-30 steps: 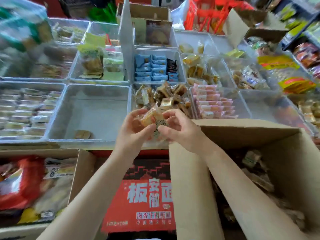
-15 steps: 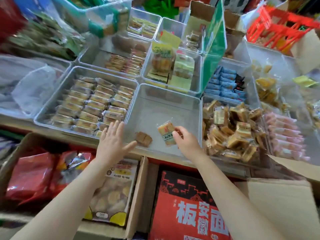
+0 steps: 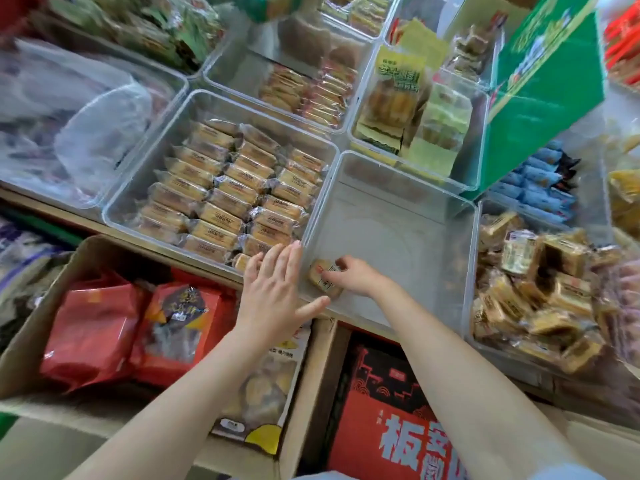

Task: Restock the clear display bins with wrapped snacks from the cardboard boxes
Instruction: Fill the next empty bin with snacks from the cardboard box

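Observation:
A nearly bare clear bin sits in the middle of the display. In its near left corner my right hand pinches a wrapped brown snack down at the bin floor, beside or on another like it. My left hand lies flat with straight fingers against the bin's near left wall, holding nothing. To the left, a clear bin holds neat rows of wrapped cakes. To the right, another bin is heaped with the same brown wrapped snacks.
A cardboard box with red bags stands below the shelf on the left. A red printed carton sits between my arms. A green upright carton stands behind the bins at the right. More filled bins run along the back.
My right hand has lowered the wrapped snack into the bin's near left corner. My left hand has slid right to the bin wall. The view has swung left and down.

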Demonstrator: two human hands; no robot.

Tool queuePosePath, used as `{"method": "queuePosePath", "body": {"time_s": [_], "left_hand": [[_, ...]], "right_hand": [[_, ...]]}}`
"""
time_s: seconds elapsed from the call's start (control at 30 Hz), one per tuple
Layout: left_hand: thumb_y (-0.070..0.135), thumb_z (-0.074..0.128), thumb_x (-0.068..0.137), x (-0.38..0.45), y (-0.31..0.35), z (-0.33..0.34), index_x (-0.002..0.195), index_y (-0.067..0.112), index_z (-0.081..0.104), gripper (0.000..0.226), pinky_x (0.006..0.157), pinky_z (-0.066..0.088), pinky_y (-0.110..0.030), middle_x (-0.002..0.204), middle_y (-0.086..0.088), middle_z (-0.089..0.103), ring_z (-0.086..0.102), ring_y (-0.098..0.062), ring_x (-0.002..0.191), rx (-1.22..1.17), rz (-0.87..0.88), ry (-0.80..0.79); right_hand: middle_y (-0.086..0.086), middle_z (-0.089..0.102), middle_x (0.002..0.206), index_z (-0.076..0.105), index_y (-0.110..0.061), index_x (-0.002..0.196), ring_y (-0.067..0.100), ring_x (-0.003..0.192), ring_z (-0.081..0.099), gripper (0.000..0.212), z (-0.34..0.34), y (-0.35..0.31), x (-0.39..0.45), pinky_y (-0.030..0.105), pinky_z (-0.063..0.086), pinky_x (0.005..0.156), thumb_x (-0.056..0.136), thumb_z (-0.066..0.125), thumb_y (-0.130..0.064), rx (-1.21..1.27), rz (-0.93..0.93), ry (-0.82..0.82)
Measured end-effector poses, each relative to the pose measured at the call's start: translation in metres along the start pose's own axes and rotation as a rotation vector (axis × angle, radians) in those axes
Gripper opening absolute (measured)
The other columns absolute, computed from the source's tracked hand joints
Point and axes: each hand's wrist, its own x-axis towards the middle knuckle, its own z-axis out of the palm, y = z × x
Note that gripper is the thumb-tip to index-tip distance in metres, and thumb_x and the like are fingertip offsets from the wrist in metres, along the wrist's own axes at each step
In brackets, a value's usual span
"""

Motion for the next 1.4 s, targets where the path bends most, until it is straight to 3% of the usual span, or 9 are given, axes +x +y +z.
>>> {"method": "queuePosePath", "body": {"time_s": [0.17,0.27,0.43,0.67,0.77,0.9,1.1,1.27,1.4], "left_hand": [[0.081,0.033,0.084,0.0,0.0,0.003,0.153,0.007,0.035,0.101,0.113,0.021,-0.045,0.147,-0.007,0.053,0.039,-0.028,0.142,-0.01,-0.012,0.025],[0.081,0.032,0.084,0.0,0.001,0.003,0.154,0.007,0.034,0.101,0.112,0.021,-0.045,0.147,-0.008,0.053,0.039,-0.028,0.142,-0.004,-0.017,0.016],[0.082,0.026,0.085,-0.001,0.0,0.001,0.157,0.009,0.027,0.102,0.114,0.016,-0.044,0.151,-0.006,0.048,0.033,-0.026,0.146,0.006,-0.019,0.0],[0.083,0.024,0.086,-0.001,0.001,-0.003,0.161,0.013,0.012,0.103,0.116,0.01,-0.043,0.159,-0.004,0.038,0.022,-0.024,0.15,0.007,-0.029,-0.018],[0.083,0.024,0.089,-0.002,0.001,-0.012,0.161,0.016,-0.001,0.102,0.123,0.005,-0.044,0.166,-0.006,0.02,0.007,-0.025,0.155,-0.02,-0.035,-0.096],[0.065,0.037,0.098,-0.022,0.017,-0.025,0.161,0.012,0.002,0.089,0.123,-0.009,-0.039,0.168,-0.012,-0.007,-0.014,-0.026,0.154,-0.059,-0.033,-0.073],[0.028,0.061,0.091,-0.08,0.149,-0.017,0.127,0.009,0.064,0.04,0.114,0.032,-0.041,0.145,-0.017,0.051,0.041,-0.035,0.138,-0.375,0.209,-0.045],[0.031,0.055,0.101,-0.135,0.308,-0.013,0.125,0.029,0.064,0.026,0.091,0.042,-0.02,0.129,0.011,0.055,0.053,-0.005,0.113,-0.614,0.34,-0.347],[0.043,0.06,0.096,-0.174,0.424,-0.008,0.139,0.034,0.048,0.046,0.087,0.05,-0.018,0.14,0.008,0.048,0.052,-0.001,0.113,-0.858,0.319,-0.459]], "right_hand": [[0.004,0.068,0.109,0.066,-0.013,0.115,0.024,0.106,0.063,0.06,-0.003,-0.007,-0.004,0.028,0.048,0.075,0.077,0.076,-0.058,-0.077,0.04,-0.064],[0.009,0.049,0.129,0.054,-0.025,0.134,0.033,0.124,0.046,0.069,0.006,-0.014,-0.009,0.041,0.044,0.1,0.077,0.074,-0.058,-0.447,-0.052,0.076],[0.005,0.056,0.127,0.052,-0.03,0.139,0.022,0.094,0.063,0.056,0.009,-0.007,-0.012,0.035,0.06,0.074,0.089,0.067,-0.05,-0.074,-0.075,-0.04],[0.006,0.062,0.104,0.053,-0.017,0.108,0.023,0.085,0.064,0.044,0.022,-0.003,-0.016,0.031,0.048,0.064,0.081,0.081,-0.037,0.04,0.054,0.224],[0.006,0.063,0.107,0.059,-0.014,0.111,0.021,0.085,0.066,0.037,0.016,0.005,-0.026,0.035,0.056,0.079,0.085,0.077,-0.033,0.139,-0.004,0.168],[0.005,0.06,0.131,0.062,-0.019,0.13,0.02,0.12,0.058,0.037,-0.009,0.039,-0.082,0.032,0.045,0.104,0.094,0.066,-0.028,0.133,-0.188,0.143],[-0.005,0.072,0.085,0.071,-0.026,0.089,0.012,0.079,0.068,0.013,-0.039,0.15,-0.25,0.033,0.053,0.079,0.095,0.06,-0.02,0.332,-0.327,0.513],[-0.006,0.066,0.075,0.069,-0.018,0.082,0.01,0.07,0.062,0.017,-0.06,0.273,-0.385,0.023,0.05,0.067,0.094,0.059,-0.013,0.414,-0.27,0.983],[-0.004,0.065,0.074,0.067,-0.017,0.082,0.013,0.07,0.06,0.019,-0.064,0.387,-0.428,0.028,0.047,0.068,0.096,0.055,-0.022,0.369,-0.03,1.007]]}}
